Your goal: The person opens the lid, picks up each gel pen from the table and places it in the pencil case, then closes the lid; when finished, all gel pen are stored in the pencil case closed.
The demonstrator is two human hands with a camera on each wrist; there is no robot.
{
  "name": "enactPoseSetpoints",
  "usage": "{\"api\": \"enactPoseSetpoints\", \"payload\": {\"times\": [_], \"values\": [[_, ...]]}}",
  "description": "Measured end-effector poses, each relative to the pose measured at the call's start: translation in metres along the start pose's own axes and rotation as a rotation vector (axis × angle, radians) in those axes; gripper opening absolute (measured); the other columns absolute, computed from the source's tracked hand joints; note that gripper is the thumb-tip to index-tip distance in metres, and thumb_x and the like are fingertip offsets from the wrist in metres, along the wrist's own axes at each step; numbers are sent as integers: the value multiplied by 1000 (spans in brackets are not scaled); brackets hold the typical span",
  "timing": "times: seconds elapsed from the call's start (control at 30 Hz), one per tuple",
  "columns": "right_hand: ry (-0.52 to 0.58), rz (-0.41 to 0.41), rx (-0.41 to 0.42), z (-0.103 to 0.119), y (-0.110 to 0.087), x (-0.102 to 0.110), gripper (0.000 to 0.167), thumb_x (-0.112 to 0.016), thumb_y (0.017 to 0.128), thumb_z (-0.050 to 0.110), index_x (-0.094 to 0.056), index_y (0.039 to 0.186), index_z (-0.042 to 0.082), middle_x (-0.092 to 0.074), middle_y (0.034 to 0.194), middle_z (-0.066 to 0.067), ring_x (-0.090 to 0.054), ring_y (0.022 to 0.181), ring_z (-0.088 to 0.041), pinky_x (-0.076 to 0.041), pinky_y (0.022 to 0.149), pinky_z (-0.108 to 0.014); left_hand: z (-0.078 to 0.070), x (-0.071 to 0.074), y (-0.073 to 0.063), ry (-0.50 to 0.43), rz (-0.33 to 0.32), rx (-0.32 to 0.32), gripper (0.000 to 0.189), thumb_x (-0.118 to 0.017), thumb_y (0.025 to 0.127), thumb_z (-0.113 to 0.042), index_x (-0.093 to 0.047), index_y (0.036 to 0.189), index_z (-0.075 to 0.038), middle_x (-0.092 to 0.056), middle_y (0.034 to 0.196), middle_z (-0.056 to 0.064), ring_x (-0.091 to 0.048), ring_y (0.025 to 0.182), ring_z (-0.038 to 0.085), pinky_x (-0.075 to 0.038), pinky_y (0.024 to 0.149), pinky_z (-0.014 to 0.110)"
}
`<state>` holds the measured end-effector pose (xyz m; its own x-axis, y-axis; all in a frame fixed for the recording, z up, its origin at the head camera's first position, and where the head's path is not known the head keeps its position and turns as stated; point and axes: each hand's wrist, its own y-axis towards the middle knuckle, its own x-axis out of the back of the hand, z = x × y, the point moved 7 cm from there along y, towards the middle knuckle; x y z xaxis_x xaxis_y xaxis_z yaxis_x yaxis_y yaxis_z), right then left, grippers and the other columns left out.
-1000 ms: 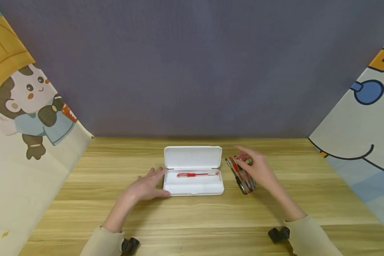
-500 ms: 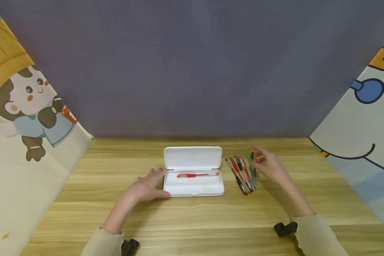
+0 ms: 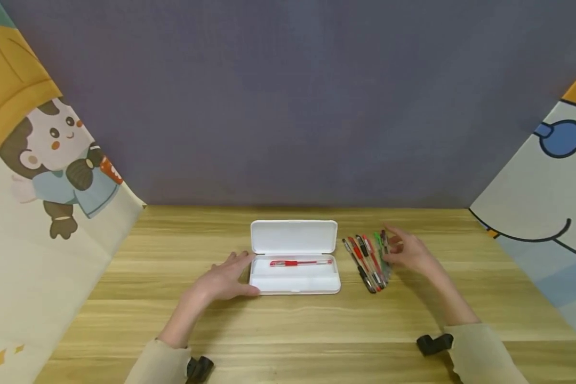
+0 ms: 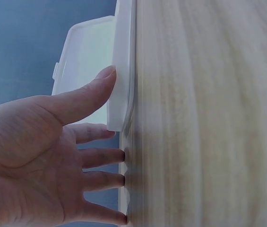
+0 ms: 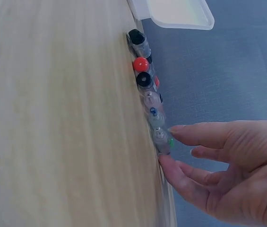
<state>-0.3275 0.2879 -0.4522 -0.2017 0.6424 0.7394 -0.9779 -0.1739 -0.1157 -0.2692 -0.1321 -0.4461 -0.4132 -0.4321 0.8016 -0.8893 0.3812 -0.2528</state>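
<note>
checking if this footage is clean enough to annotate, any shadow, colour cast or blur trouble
Head view: fairly even light, soft shadows beside the left arm and right arm; left wrist view: bluish cast, case lid pale and nearly without detail, table grain smeared; right wrist view: bluish too, near ends of the pens slightly soft.

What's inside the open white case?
One red pen lies lengthwise in the white case, toward the hinge side; no other item is visible there. Covered: the floor beneath the pen, and the front left corner, under the left hand's thumb.
</note>
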Motion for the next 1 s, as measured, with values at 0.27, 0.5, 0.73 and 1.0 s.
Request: {"api": "enactPoseSetpoints", "payload": {"times": [0.27, 0.5, 0.73, 1.0], "values": [[9, 38, -46, -4, 0, -1, 91, -74, 83, -4, -23, 159, -8, -48, 139, -43, -69, 102, -35, -66, 73, -33, 0, -1, -2, -8, -5, -4, 94, -79, 88, -42, -29, 163, -12, -25, 168, 26, -18, 157, 50, -15, 118, 82], [-109, 71, -69, -5, -1, 1, 93, -68, 75, -6, -24, 157, -11, -50, 138, -43, -69, 78, -20, -62, 64, -31, 1, 1, -2, 2, -7, 7, 94, -79, 89, -41, -29, 163, -14, -25, 168, 25, -18, 157, 49, -16, 118, 81], [9, 138, -96, -12, -5, 8, 89, -63, 80, -4, -19, 156, -16, -54, 126, -37, -62, 78, -17, -62, 69, -33, 0, 2, -1, 9, -13, 7, 94, -80, 88, -40, -30, 163, -14, -26, 168, 25, -19, 157, 50, -17, 118, 81], [147, 172, -90, -17, -10, 17, 84, -64, 93, -1, -11, 157, -17, -54, 120, -33, -69, 89, -21, -65, 76, -38, 0, 1, -3, -7, -13, 9, 94, -80, 88, -40, -31, 163, -15, -26, 168, 26, -18, 157, 50, -15, 119, 81]]}}
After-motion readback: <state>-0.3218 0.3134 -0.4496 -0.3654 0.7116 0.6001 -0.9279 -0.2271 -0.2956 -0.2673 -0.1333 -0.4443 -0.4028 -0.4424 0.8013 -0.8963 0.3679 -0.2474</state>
